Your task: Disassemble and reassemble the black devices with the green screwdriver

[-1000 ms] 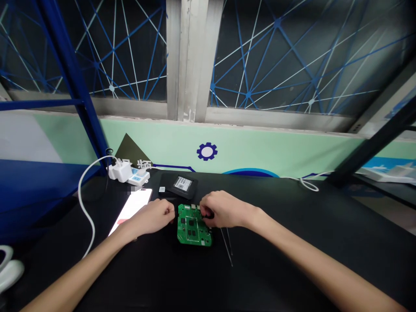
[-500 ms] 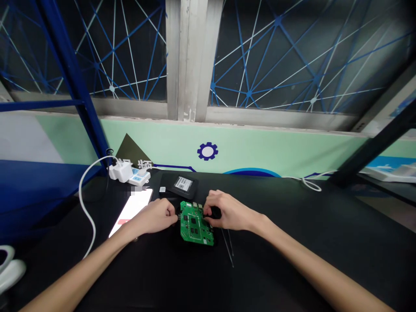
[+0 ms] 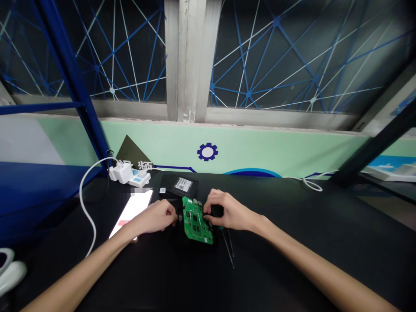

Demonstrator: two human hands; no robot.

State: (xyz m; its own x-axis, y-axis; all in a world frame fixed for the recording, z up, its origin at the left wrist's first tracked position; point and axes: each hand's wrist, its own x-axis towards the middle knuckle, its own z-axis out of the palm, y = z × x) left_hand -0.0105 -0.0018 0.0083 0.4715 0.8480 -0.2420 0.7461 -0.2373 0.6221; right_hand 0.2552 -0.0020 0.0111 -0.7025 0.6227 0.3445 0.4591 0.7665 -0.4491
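A green circuit board lies on the black table, tipped up on its left side. My left hand has its fingers pinched on the board's left edge. My right hand is curled at the board's right edge, around a small black part that I cannot name. Thin metal tweezers lie on the table just below my right hand.
A lit phone lies left of my left hand. Behind the board sits a black box with a label. At the back left are a white charger and power strip with a white cable. Another white cable lies at the back right.
The board has slid slightly right and away and its left side has lifted. Both hands have stayed at its edges and followed it.
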